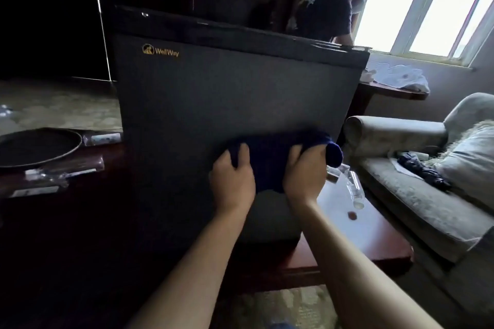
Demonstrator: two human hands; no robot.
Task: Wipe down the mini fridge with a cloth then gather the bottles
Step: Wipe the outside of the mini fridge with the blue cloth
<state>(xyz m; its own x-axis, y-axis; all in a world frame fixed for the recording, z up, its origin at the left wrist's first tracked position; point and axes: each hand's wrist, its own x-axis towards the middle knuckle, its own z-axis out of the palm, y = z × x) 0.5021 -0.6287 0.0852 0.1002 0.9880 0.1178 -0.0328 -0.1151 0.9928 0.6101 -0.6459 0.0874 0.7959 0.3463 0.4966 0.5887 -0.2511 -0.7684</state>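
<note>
A dark grey mini fridge (227, 93) with a gold logo stands on a dark wooden table, its closed door facing me. A dark blue cloth (270, 157) is pressed flat against the lower right of the door. My left hand (232, 179) grips the cloth's left side and my right hand (304, 173) grips its right side. Clear plastic bottles (354, 189) lie on the table just right of the fridge, partly hidden behind my right hand. Another clear bottle (103, 138) lies at the fridge's left.
A round dark tray (37, 146) and several wrapped packets lie on the table at left. A light armchair (427, 168) with a cushion and dark umbrella stands at right. A person in a dark shirt (326, 7) stands behind the fridge by the window.
</note>
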